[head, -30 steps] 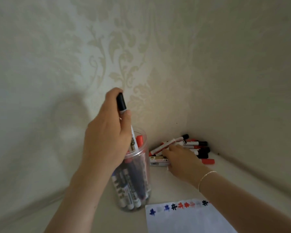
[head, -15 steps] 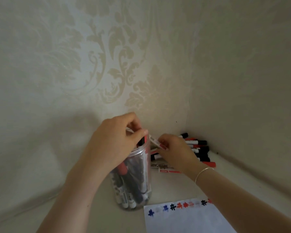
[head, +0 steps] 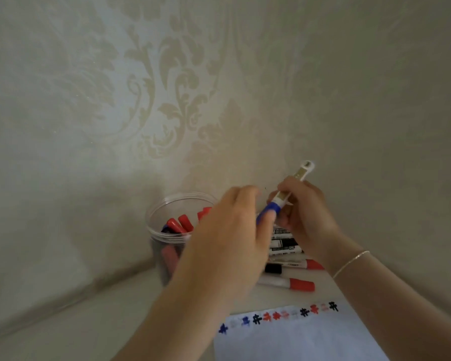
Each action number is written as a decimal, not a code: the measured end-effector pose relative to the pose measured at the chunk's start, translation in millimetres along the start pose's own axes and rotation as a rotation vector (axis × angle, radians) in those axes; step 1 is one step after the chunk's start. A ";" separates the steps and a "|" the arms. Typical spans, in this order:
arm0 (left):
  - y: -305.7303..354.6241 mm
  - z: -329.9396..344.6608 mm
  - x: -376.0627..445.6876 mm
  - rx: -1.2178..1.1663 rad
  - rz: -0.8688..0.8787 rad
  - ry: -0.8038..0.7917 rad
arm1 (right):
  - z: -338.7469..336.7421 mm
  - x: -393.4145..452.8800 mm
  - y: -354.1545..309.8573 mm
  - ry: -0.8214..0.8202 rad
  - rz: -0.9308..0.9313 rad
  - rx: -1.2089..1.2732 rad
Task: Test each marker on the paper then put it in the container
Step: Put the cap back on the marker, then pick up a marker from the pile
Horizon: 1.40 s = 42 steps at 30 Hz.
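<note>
My right hand (head: 306, 217) grips the white barrel of a blue-capped marker (head: 288, 192), held tilted above the table. My left hand (head: 229, 238) pinches its blue cap (head: 267, 212); the cap looks still seated on the barrel. A clear plastic container (head: 162, 225) stands to the left, with several red and dark capped markers inside it. Behind my hands lies a pile of loose markers (head: 292, 282) in the corner. A white paper (head: 297, 340) with a row of blue, black and red test marks lies near the bottom edge.
Patterned walls meet in a corner just behind the marker pile. The pale tabletop (head: 89, 321) stretches to the left of the container. A thin bracelet (head: 349, 264) sits on my right wrist.
My left hand dropped a black-capped marker into the container and came across to the right. My right hand lifted a blue-capped marker off the pile, and both hands now hold it.
</note>
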<state>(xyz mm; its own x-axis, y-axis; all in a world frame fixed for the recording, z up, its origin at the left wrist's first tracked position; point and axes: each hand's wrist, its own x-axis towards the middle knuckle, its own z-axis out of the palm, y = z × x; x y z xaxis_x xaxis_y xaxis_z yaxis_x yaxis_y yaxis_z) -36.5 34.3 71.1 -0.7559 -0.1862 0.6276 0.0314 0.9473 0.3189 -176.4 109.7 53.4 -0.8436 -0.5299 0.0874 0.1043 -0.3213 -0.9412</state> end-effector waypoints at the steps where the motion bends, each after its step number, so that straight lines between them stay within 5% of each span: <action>1: 0.5 13.7 -3.9 0.005 -0.048 -0.068 | -0.6 -3.1 -1.4 -0.022 0.005 0.029; 10: -13.5 53.2 -3.4 -0.416 -0.213 -0.228 | -6.4 -19.8 -1.6 -0.208 0.008 -0.245; 20: -2.5 61.1 -8.6 -0.693 -0.187 -0.228 | -25.6 -26.8 -7.5 -0.384 0.112 -0.208; 24: 4.8 63.4 -11.2 -0.914 -0.337 -0.373 | -34.9 -28.3 -7.9 -0.408 0.144 -0.204; 27: -0.4 61.1 -9.5 -0.640 -0.346 -0.521 | -40.9 -25.7 -5.5 -0.223 0.068 -0.174; 32: -5.6 47.4 -20.0 0.123 -0.177 -1.100 | -66.8 -13.8 0.1 0.331 -0.099 0.026; 35: -0.3 65.7 -32.9 0.305 -0.022 -0.939 | -72.1 -11.7 7.6 0.399 -0.079 -0.059; 42: -9.2 91.7 -37.1 0.425 0.005 -0.624 | -72.9 -12.0 18.6 0.396 -0.062 -0.068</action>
<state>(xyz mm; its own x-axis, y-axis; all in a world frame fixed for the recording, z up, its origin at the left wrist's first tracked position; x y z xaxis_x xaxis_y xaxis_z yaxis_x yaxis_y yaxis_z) -68.6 56.4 -20.3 -0.9904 -0.1197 0.0696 -0.1242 0.9902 -0.0639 -202.7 167.3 11.0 -0.9862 -0.1639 0.0247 0.0230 -0.2830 -0.9588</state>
